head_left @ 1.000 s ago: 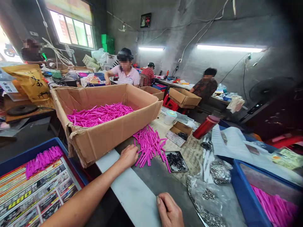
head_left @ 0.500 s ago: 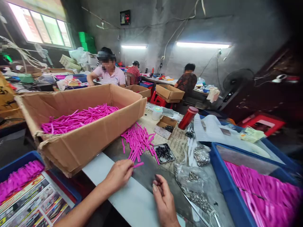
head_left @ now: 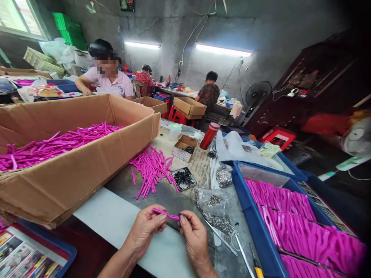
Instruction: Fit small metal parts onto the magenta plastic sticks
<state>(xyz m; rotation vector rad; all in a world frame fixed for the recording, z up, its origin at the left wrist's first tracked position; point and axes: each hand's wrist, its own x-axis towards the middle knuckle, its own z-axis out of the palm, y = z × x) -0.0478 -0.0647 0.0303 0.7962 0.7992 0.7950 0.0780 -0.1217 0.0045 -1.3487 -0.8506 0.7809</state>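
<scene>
A slim magenta strip [head_left: 168, 214], slightly wavy, stretches between my two hands above the light board at the table's front. My left hand [head_left: 145, 233] pinches it between thumb and fingers, with the left end sticking out. At the strip's right end, the thumb and forefinger of my right hand [head_left: 194, 237] close on its tip; whether a small part is also in that pinch is hidden. Beyond my hands lies a loose pile of similar magenta strips [head_left: 152, 168]. Beside it sits a square dish [head_left: 194, 181] of small black pieces.
A large cardboard box [head_left: 87, 172] of magenta strips stands left. At right, a blue tray [head_left: 255, 227] holds rows of magenta pieces. Bags of small metal parts [head_left: 216, 220], a yellow-handled tool [head_left: 258, 271] and a red flask [head_left: 210, 136] lie between. Several people sit farther back.
My left hand has brought the strip from the pile's edge toward me, and my right hand, open before, now grips its other end. The view has turned to the right.
</scene>
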